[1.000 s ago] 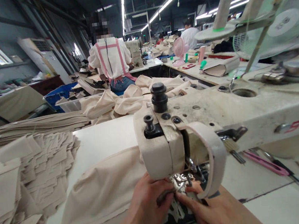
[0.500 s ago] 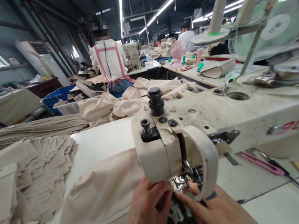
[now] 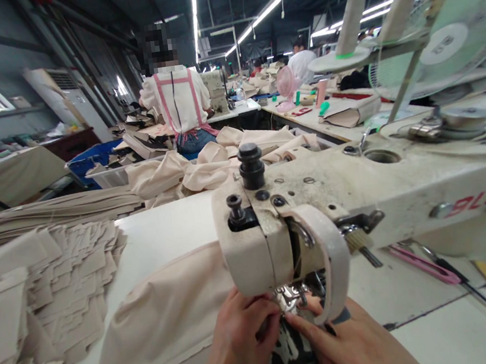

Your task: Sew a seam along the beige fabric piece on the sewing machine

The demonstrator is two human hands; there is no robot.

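Note:
A beige fabric piece point(image 3: 162, 315) with a seam along its lower edge lies on the left of the sewing machine point(image 3: 257, 257) and runs in behind its head. My left hand point(image 3: 240, 331) is closed, thumb and fingers pinched at the fabric's edge beside the metal presser foot point(image 3: 288, 296). On the other side of the foot is my right hand point(image 3: 348, 335), its index finger reaching toward the foot and its other fingers bent. What its fingertips hold is hidden by the hand and the white curved guard point(image 3: 336, 259). Both sets of fingertips nearly meet before the foot.
Stacks of cut beige pieces point(image 3: 71, 276) lie on the left of the white table point(image 3: 163, 222). Behind the machine is a heap of beige fabric point(image 3: 205, 166). Pink-handled snips point(image 3: 428, 265) lie at right. A person in an apron point(image 3: 176, 101) works ahead, back turned.
A silver lever now shows in the slot of the machine head. My hands and the fabric stay almost in place. The person ahead has shifted their arms slightly.

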